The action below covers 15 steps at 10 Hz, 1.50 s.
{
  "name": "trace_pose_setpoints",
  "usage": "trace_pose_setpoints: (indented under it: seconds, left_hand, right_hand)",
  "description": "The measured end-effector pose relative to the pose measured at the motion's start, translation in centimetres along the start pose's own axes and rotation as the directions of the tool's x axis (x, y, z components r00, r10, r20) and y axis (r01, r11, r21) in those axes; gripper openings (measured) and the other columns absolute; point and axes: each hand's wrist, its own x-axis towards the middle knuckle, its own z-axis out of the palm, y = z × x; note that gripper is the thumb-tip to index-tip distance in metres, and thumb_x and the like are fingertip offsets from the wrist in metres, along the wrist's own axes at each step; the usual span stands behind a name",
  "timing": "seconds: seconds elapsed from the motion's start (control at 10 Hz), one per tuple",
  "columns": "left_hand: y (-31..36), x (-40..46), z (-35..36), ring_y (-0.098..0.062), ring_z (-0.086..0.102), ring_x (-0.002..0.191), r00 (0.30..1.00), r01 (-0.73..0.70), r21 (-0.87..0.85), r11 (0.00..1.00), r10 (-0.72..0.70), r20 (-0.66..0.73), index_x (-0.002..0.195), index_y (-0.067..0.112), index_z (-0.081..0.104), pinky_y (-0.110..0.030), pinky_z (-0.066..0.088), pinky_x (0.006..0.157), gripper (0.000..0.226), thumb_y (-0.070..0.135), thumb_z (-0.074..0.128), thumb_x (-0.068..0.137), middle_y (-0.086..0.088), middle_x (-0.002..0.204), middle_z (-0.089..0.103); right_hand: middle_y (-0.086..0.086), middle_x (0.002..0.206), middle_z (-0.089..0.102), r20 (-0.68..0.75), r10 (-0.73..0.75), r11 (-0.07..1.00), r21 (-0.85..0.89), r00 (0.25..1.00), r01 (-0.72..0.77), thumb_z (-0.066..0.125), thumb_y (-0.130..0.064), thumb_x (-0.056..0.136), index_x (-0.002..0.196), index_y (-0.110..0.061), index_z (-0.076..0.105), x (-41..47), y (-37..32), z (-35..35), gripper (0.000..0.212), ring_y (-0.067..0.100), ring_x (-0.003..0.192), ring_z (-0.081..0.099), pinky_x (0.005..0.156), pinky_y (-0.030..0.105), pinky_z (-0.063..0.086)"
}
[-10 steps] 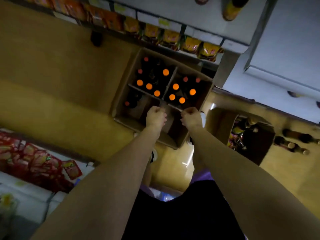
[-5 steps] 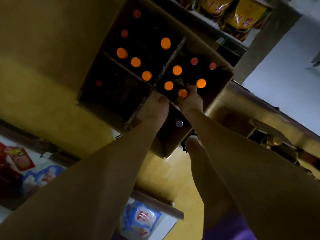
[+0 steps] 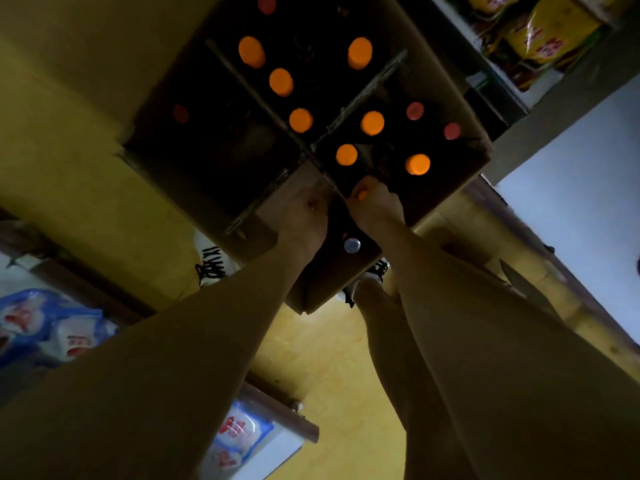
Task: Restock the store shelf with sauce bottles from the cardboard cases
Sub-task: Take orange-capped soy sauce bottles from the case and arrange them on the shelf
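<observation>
Cardboard dividers split the case [image 3: 460, 109] on the yellow floor [image 3: 322, 358] into four cells, and only the orange caps [image 3: 372, 123] show, the bottles below lost in the dark. Right hand [image 3: 375, 206] is curled round one cap at the near edge of the right-hand cell, which mostly hides it. Left hand [image 3: 304, 220] reaches into the near cell beside a silver cap [image 3: 352, 245]; its fingers are out of sight, so its grip cannot be told.

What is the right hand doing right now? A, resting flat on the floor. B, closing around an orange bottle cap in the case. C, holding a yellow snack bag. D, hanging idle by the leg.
B: the right hand curls over an orange cap in the cardboard case.
</observation>
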Motion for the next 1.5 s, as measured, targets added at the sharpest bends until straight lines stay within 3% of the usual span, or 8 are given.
trace_pose_setpoints:
  seconds: [0.2,0.5,0.7,0.9,1.0,1.2,1.4,1.5]
  left_hand:
    - [1.6,-5.2,-3.6,-0.045,0.067,0.095,0.999,-0.011,-0.012,1.000,0.011,0.036,0.099,0.009,0.064,-0.054,0.056,0.088,0.015,0.009,0.048,0.096,-0.025,0.097,0.069]
    - [11.5,-16.4,-15.9,-0.031,0.066,0.096,0.962,-0.246,0.175,0.953,0.219,0.160,0.083,0.028,0.056,-0.043,0.057,0.085,0.026,0.009,0.049,0.098,-0.007,0.099,0.067]
    - [19.3,-24.8,-23.7,-0.031,0.063,0.099,0.855,-0.513,0.380,0.770,0.417,0.308,0.107,0.016,0.055,-0.034,0.048,0.078,0.025,0.008,0.070,0.088,-0.010,0.107,0.064]
    - [26.5,-35.4,-27.1,-0.021,0.052,0.126,0.607,-0.782,0.173,0.599,0.670,0.428,0.143,0.018,0.042,-0.041,0.045,0.106,0.093,0.015,0.094,0.066,-0.001,0.134,0.055]
    - [30.8,-40.8,-27.7,-0.023,0.057,0.126,0.486,-0.849,0.037,0.528,0.751,0.447,0.137,0.021,0.047,-0.042,0.050,0.101,0.090,0.011,0.095,0.062,0.004,0.126,0.061]
    - [38.4,-51.2,-27.3,0.002,0.060,0.095,0.272,-0.927,-0.110,0.358,0.845,0.460,0.122,0.031,0.051,-0.018,0.050,0.076,0.075,0.018,0.096,0.064,0.020,0.107,0.062]
    - [40.9,-59.6,-23.9,-0.019,0.073,0.087,0.282,-0.838,-0.311,0.449,0.843,0.458,0.114,0.017,0.064,-0.033,0.056,0.069,0.060,0.020,0.094,0.062,-0.002,0.097,0.075]
    - [41.1,-64.9,-20.2,-0.024,0.074,0.093,0.310,-0.703,-0.483,0.522,0.836,0.453,0.119,0.016,0.066,-0.040,0.061,0.080,0.057,0.048,0.084,0.076,-0.006,0.103,0.076]
  right_hand:
    - [0.000,0.087,0.060,0.000,-0.037,0.997,-0.063,0.999,0.037,0.061,-0.032,0.094,0.107,-0.028,0.062,-6.4,-1.4,-4.2,0.014,0.028,0.093,0.060,0.075,0.033,0.046]
    - [-0.001,0.083,0.060,-0.143,-0.106,0.976,0.177,0.984,0.131,0.057,-0.043,0.098,0.118,-0.032,0.062,-25.0,-9.3,-12.7,0.024,0.021,0.071,0.060,0.059,0.032,0.047]
    - [0.002,0.105,0.071,-0.263,-0.285,0.949,0.058,0.922,0.310,0.056,-0.043,0.095,0.108,-0.035,0.070,-38.0,-16.3,-21.2,0.021,0.024,0.088,0.065,0.080,0.040,0.056]
    - [-0.005,0.070,0.065,-0.579,-0.288,0.885,0.143,0.763,0.443,0.068,-0.037,0.085,0.078,-0.025,0.072,-53.0,-20.5,-30.9,0.014,0.014,0.071,0.060,0.066,0.033,0.049]
    - [-0.004,0.053,0.054,-0.709,-0.230,0.815,0.234,0.667,0.530,0.074,-0.036,0.070,0.065,-0.011,0.068,-59.7,-21.5,-35.2,0.027,0.015,0.055,0.051,0.056,0.040,0.046]
    - [0.007,0.057,0.028,-0.877,-0.157,0.494,0.329,0.454,0.805,0.076,-0.023,0.089,0.057,-0.021,0.040,-68.9,-19.5,-40.5,0.049,0.020,0.050,0.026,0.050,0.030,0.022]
    - [0.005,0.061,0.047,-0.935,0.014,0.367,0.335,0.355,0.868,0.061,-0.042,0.101,0.103,0.004,0.064,-71.0,-12.5,-41.2,0.045,0.019,0.052,0.042,0.048,0.029,0.033]
    - [0.002,0.063,0.048,-0.931,0.067,0.350,0.358,0.358,0.866,0.059,-0.043,0.101,0.096,-0.003,0.066,-71.7,-7.5,-40.9,0.040,0.021,0.056,0.042,0.051,0.032,0.033]
